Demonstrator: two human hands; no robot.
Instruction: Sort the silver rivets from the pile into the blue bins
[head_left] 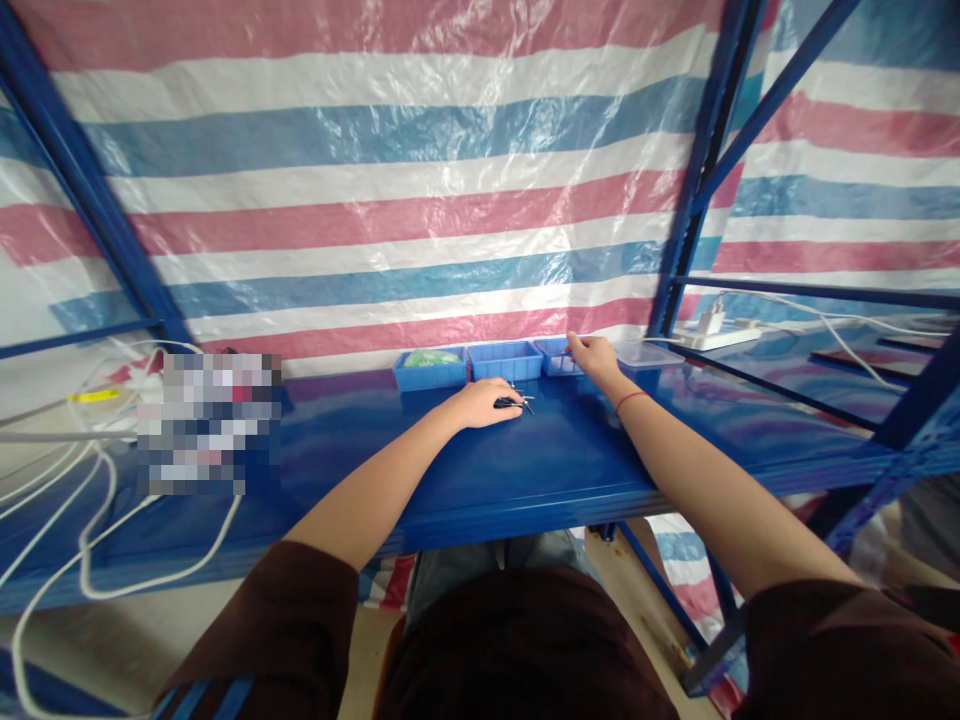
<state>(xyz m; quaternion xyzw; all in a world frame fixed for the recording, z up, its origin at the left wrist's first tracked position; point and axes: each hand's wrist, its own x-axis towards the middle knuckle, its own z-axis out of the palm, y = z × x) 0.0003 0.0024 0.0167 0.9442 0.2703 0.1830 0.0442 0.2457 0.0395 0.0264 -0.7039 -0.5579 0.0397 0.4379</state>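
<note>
On the blue shelf top, my left hand [489, 403] is curled around several thin dark-and-silver pieces [519, 402]. Their thin ends stick out past the fingertips to the right; their exact kind is too small to tell. My right hand [594, 357], with a red string at the wrist, is over the right blue bin [553, 358], fingers bent together at its right side. Whether anything is between those fingers is hidden. The middle blue bin [504, 360] stands just behind my left hand. In the left blue bin [430, 371] lies a light green item [435, 357].
A clear plastic lid or tray [646, 353] lies right of the bins. Farther right is a white power strip [716, 335] with cables. White cords [112, 590] hang over the shelf's left part, beside a blurred-out patch. Blue posts [697, 190] and striped sheeting stand behind.
</note>
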